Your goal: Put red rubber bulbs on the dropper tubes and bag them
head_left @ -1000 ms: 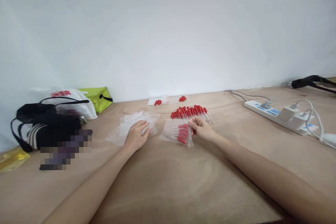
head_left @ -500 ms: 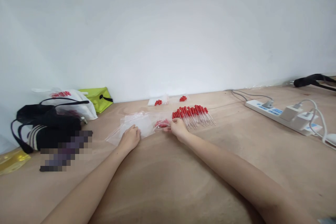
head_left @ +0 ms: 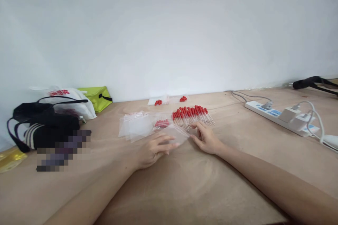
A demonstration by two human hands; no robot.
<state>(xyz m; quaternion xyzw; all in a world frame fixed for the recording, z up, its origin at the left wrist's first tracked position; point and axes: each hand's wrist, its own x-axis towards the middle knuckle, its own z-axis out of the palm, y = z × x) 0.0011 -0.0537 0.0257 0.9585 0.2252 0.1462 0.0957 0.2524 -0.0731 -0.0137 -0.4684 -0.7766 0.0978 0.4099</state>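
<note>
A clear zip-lock bag (head_left: 178, 133) lies tilted between my hands, over the table. My left hand (head_left: 157, 147) grips its left side, fingers bent around the plastic. At the bag's right corner is my right hand (head_left: 207, 139), thumb and forefinger apart, the thumb tip close to or touching the corner. Just beyond lies a row of droppers (head_left: 191, 112) with red bulbs and thin pale stems. A filled bag (head_left: 161, 123) showing red bulbs sits behind my left hand, beside a fanned stack of flat zip-lock bags (head_left: 136, 126).
Two more bags with red bulbs, a left one (head_left: 157, 102) and a right one (head_left: 183, 99), lie near the wall. A power strip (head_left: 277, 116) with plugs and cables is at right. At left are a black bag (head_left: 52, 130), a white plastic bag (head_left: 84, 103) and a lime-green bag (head_left: 99, 98).
My left hand has come off the stack, moving right and nearer with a single bag. My right hand has left the filled bag and moved right, to the single bag's corner.
</note>
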